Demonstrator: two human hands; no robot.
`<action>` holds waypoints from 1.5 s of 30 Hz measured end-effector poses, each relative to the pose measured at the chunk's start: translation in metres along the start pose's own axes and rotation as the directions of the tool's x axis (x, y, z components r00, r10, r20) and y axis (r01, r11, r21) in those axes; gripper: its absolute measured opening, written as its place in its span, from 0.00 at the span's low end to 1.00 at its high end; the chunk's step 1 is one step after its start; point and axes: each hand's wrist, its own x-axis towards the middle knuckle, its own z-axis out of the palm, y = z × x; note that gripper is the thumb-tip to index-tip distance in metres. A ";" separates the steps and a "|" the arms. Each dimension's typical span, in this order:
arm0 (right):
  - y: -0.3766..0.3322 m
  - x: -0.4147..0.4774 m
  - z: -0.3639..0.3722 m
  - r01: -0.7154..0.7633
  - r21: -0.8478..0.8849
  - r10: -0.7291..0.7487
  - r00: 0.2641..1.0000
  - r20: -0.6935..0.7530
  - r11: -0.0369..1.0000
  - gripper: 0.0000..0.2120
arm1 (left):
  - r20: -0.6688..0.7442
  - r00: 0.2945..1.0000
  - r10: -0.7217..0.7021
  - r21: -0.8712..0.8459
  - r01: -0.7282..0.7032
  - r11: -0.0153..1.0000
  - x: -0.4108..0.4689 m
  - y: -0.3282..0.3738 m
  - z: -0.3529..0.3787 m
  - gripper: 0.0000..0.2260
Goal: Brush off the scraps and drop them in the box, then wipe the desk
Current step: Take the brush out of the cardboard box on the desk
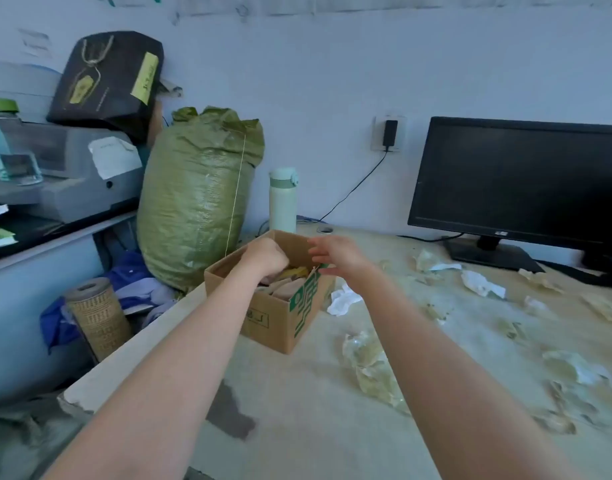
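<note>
Both hands at the open brown cardboard box [280, 299] on the beige tabletop [315, 410].

Head view: the left hand [267, 255] is curled over the box's opening; whether it grips anything I cannot tell. The right hand [335, 255] hovers spread and empty at the box's right rim. Crumpled white and yellowish paper scraps [374, 372] lie rightward of the right hand. Best steady the box, then sweep scraps toward it. The black monitor [519, 181] crowds the far right; a pale green flask [282, 202] stands just beyond the hands.
</note>
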 end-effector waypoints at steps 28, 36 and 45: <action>-0.008 -0.029 -0.058 0.008 -0.037 -0.012 0.996 -0.088 0.999 0.10 | -0.328 0.860 0.392 0.367 -0.266 0.891 -0.026 0.044 -0.065 0.14; -0.012 -0.044 -0.076 0.012 -0.034 -0.017 0.988 -0.152 0.999 0.14 | -0.434 0.809 0.395 0.051 -0.416 0.908 -0.046 0.074 -0.044 0.10; 0.005 -0.054 -0.119 -0.070 -0.079 0.045 0.959 -0.279 0.994 0.13 | -0.295 0.820 0.491 -0.023 -0.520 0.854 -0.048 0.089 0.010 0.02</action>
